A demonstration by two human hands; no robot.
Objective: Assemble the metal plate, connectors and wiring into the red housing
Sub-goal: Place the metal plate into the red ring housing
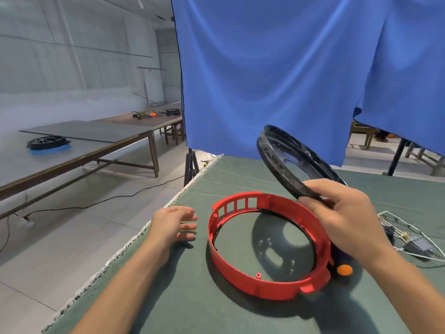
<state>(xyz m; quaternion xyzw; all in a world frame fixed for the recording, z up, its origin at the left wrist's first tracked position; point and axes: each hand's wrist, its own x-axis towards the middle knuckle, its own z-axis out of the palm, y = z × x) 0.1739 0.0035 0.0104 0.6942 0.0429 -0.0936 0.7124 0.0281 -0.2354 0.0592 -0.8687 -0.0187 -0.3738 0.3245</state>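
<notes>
While my right hand (346, 218) grips the near rim of the black metal plate (292, 162), fingers curled over its edge, the plate hangs tilted in the air above the far side of the red housing (262, 284), not yet touching it. My left hand (177, 225) rests loosely open on the green table cover (216, 314) just left of the housing, holding nothing.

I judge the step in hand to be seating the plate into the ring. To do it well I would bring my left hand onto the housing wall to steady it, level the plate before lowering, and turn it so its cut-outs suit the housing's posts and the windowed section at the far left. Lowering it tilted would likely jam one edge against the wall or skid the light ring across the cloth.

As a container, the red housing is nearly bare: the cloth shows through its open middle under the plate's shadow, a black strip or cable follows part of the inner wall, and a small red post stands at the near inside edge. No connectors are fitted that I can see. The wiring bundle (409, 239) lies on the cloth to the right, apart from the housing, and a dark tool with an orange end (344, 268) lies just outside its right wall.
</notes>
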